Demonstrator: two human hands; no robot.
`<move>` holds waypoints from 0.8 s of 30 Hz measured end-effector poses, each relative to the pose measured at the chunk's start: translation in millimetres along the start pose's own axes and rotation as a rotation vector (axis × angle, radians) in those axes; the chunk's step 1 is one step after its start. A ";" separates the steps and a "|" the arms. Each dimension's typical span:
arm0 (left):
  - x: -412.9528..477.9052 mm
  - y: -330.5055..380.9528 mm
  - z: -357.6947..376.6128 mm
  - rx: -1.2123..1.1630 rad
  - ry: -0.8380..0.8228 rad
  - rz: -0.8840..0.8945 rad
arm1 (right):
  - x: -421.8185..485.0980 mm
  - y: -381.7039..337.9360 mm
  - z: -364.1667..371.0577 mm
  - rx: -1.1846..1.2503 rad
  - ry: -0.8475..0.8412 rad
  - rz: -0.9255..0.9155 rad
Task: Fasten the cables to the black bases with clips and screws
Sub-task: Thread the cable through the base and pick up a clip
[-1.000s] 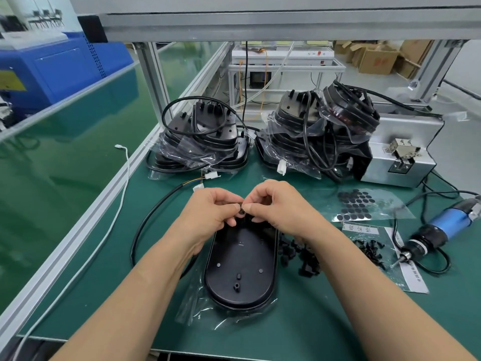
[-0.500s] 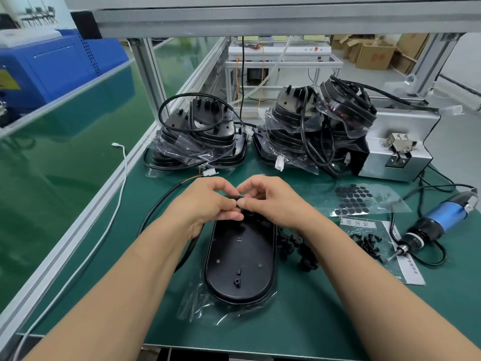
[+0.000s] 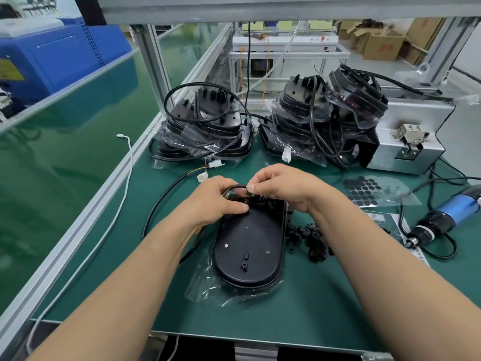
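While the black base [image 3: 248,246] lies flat at near centre, the left hand [image 3: 218,201] and right hand [image 3: 283,187] pinch the cable [image 3: 166,204] loop at its far end (clip indistinct). Screwdriver [image 3: 442,217] lies untouched at right, so screwing probably remains.

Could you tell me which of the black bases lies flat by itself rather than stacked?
The black base under both hands, at the near middle of the mat, lies flat alone; the others are heaped in bagged stacks behind.

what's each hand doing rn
left hand: closed on the thin black cable
right hand: pinching something small and black, cannot tell what
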State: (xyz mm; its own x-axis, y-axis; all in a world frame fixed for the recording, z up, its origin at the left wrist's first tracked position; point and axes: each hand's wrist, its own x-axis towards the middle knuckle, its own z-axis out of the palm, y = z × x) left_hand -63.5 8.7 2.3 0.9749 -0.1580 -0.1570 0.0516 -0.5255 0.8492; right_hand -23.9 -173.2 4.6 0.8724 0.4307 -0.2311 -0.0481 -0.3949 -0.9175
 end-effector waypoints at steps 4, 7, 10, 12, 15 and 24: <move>6.2 -7.0 3.9 -0.062 0.039 0.008 | 7.2 -5.3 -1.9 -0.021 0.047 0.146; 7.8 -10.8 2.1 -0.077 0.035 -0.021 | 9.0 -7.5 -1.7 -0.023 0.055 0.199; 6.9 -15.7 4.4 -0.085 0.052 -0.019 | 9.5 -6.2 0.4 0.073 0.000 0.200; 6.8 -18.5 5.9 -0.097 0.076 -0.007 | 9.5 -6.1 1.3 0.082 -0.017 0.195; 5.6 -22.0 8.0 -0.107 0.099 0.008 | 7.9 -8.4 2.8 0.038 -0.045 0.165; 4.2 -23.4 10.1 -0.143 0.117 0.019 | 3.4 -5.8 7.9 -0.009 0.046 0.133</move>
State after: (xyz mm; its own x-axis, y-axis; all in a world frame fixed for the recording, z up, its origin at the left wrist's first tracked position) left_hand -62.8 11.9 -23.3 0.9941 -0.0645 -0.0876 0.0549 -0.3977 0.9159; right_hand -24.5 -163.1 6.6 0.8801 0.3365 -0.3350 -0.1602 -0.4537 -0.8767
